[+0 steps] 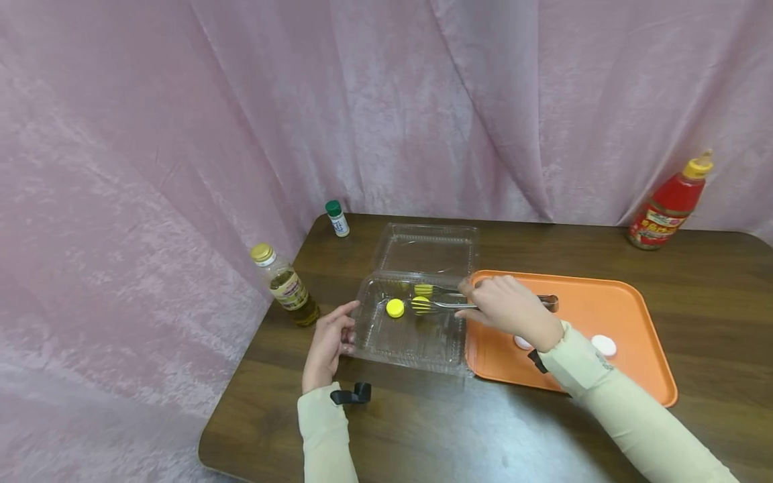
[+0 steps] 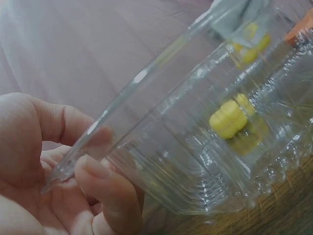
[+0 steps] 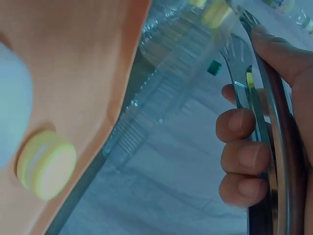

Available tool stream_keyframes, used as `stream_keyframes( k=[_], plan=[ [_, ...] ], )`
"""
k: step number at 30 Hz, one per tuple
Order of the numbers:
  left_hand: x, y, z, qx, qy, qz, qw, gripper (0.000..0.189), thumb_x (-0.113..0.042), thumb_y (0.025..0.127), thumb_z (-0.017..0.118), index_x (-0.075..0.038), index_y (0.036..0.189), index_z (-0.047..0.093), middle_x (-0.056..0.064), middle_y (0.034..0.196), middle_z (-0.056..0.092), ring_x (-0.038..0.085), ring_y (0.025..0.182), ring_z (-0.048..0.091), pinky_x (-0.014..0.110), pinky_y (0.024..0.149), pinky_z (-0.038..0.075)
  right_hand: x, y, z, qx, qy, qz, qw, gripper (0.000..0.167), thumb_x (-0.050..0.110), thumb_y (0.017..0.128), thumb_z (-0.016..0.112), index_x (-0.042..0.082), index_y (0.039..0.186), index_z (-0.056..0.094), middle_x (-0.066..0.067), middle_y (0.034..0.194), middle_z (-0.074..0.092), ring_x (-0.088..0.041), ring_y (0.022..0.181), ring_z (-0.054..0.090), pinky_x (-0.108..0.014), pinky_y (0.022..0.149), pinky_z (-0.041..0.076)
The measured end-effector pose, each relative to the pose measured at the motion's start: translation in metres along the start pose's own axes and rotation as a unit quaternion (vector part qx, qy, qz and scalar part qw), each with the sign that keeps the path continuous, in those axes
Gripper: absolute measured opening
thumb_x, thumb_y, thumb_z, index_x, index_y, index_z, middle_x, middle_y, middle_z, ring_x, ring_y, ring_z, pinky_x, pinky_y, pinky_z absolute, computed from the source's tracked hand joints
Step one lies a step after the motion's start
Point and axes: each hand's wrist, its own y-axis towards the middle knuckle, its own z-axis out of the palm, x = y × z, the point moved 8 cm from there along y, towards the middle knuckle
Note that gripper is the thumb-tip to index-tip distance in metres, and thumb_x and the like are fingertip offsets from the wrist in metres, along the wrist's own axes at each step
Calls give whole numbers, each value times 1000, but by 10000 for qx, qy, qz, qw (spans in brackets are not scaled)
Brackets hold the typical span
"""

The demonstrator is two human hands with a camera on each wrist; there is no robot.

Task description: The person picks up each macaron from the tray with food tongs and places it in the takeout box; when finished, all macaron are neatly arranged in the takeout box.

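Note:
My left hand (image 1: 329,342) pinches the left rim of a clear plastic clamshell container (image 1: 392,345); in the left wrist view the rim passes between thumb and fingers. Inside lies a small round yellow piece (image 1: 395,308). Metal tongs with fork-like ends (image 1: 453,306) are gripped in my right hand (image 1: 510,305), reaching over the container's right side. Their tines overlap another yellow piece (image 1: 421,306), and more yellow shows just behind. Whether the tines pinch it, I cannot tell. In the right wrist view my fingers (image 3: 244,156) wrap round the tong arms.
An orange tray (image 1: 628,312) adjoins the container's right side, with a white round piece (image 1: 603,345) and another partly hidden (image 1: 523,343) on it. An oil bottle (image 1: 290,292), a green-capped shaker (image 1: 337,220) and a red sauce bottle (image 1: 664,211) stand around. Behind hangs a pink curtain (image 1: 423,121).

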Motion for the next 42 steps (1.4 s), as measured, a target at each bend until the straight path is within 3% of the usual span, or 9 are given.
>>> stream_keyframes(
  k=[8,19,34,39,42],
  plan=[
    [0,-1,3,38,-10,-4,10000,52,3,91,46,-1,142,57,1,76,43,11,59,40,20,45,32,3,5,14,77,-198,-95,9997,38,44,85,79,9,90,64,6,56,37,-10,49,37,-29,40,33],
    [-1,-2,3,10,66,62,10000,51,2,91,47,-1,141,57,2,77,45,11,60,41,20,45,32,3,6,21,253,-157,-1,9996,42,45,86,78,7,99,69,8,52,29,-8,49,30,-25,43,21],
    [-1,-1,1,-32,48,-19,10000,52,1,90,47,-3,141,59,2,78,46,12,59,41,21,45,33,-1,1,9,348,212,227,9989,45,45,88,76,4,104,66,7,58,41,-8,48,38,-26,41,29],
    [1,1,-2,1,30,-47,10000,52,1,91,47,-5,141,59,2,78,46,13,60,41,22,46,33,-8,-6,3,255,322,385,9984,53,43,89,75,2,123,66,9,51,36,-4,44,26,-24,42,20],
    [3,3,-2,50,9,-67,10000,52,1,91,47,-5,141,58,2,80,46,13,61,41,22,47,33,-13,-15,0,132,388,525,9978,52,42,90,75,3,122,66,7,51,34,-5,44,23,-24,43,19]
  ],
)
